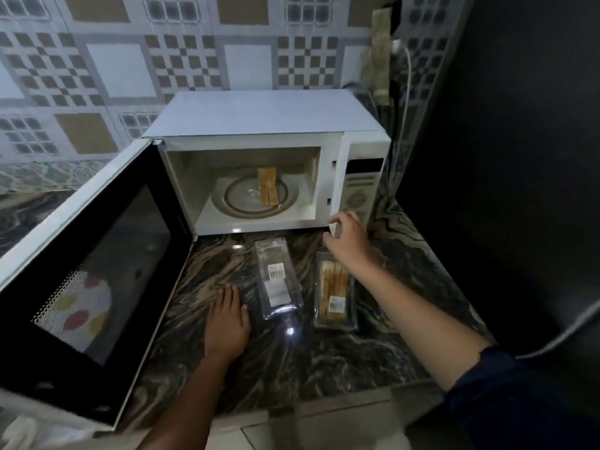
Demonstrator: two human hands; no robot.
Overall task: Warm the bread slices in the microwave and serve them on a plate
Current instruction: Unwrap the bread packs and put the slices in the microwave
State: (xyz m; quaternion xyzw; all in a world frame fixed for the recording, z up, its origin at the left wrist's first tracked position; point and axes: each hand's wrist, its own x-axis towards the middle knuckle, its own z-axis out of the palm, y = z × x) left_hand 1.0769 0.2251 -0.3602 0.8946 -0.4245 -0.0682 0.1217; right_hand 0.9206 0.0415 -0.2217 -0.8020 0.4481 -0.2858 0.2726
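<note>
A white microwave stands at the back of the counter with its door swung wide open to the left. Two bread slices lie side by side on the glass turntable inside. On the counter in front lie an empty clear packet and a clear tray holding more bread slices. My left hand rests flat on the counter beside the empty packet. My right hand hovers with loosely spread fingers just below the microwave's control panel, holding nothing.
The dark marbled counter ends at a pale front edge near me. A dark wall closes the right side. White cables hang behind the microwave's right corner. The open door fills the left part of the counter.
</note>
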